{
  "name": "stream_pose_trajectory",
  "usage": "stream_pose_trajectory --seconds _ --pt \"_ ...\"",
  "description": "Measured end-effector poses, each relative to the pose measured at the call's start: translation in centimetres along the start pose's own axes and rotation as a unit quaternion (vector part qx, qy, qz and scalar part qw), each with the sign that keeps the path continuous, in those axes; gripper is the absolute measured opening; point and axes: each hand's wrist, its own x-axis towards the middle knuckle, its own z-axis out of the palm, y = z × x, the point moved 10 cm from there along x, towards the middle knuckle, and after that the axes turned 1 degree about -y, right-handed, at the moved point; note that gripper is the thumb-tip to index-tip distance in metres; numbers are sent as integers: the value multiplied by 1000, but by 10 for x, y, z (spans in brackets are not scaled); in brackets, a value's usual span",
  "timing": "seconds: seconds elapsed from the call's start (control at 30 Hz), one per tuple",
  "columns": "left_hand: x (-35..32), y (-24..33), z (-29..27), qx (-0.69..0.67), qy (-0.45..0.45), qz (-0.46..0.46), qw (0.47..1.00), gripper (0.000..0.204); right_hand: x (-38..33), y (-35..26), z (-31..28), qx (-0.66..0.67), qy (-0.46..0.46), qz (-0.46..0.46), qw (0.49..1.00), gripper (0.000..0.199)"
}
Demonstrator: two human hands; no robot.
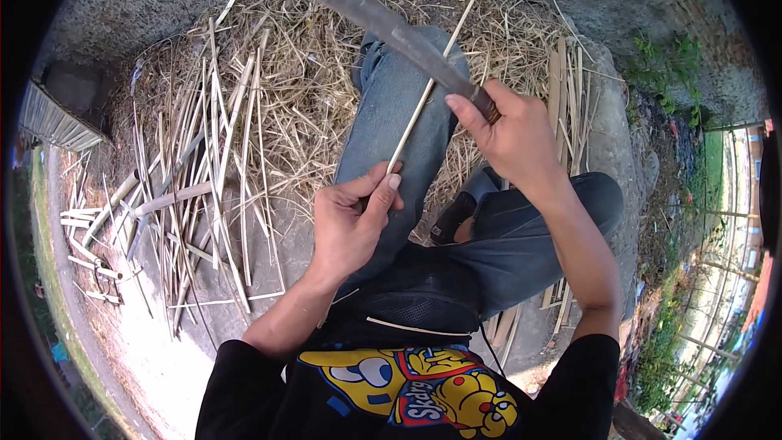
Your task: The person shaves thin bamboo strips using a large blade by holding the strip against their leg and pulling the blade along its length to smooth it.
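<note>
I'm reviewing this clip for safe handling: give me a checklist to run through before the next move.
1. Right hand grips the machete by its handle: ok.
2. Left hand pinches the thin strip: ok.
3. Left hand apart from the machete: ok.
4. No leg under the machete: not ok; it crosses above the raised leg.
5. Machete touching the strip: cannot tell; they cross in view.

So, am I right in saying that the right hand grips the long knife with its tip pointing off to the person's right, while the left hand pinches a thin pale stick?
Not quite: the long knife has its tip off to the person's left, as the head view shows. The right hand does grip it, and the left hand pinches the thin pale stick.
</note>
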Motion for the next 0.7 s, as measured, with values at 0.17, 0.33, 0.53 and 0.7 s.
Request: stream_pose_trajectory --seconds 0.17,0.33,0.53,0.7 --pt "8 -10 0 -9 -19 -2 1000 24 -46 -41 30 -55 -68 -132 987 58" --pt "2 -2 -2 -26 -5 8 1000 23 -17 -29 12 -61 -47 -102 992 59" --pt "7 -11 -7 -68 -26 57 996 21 -49 -52 41 -73 -104 -156 980 53" --pt "9 -4 0 -62 -21 -20 998 21 -7 -4 14 26 -42 -11 999 51"
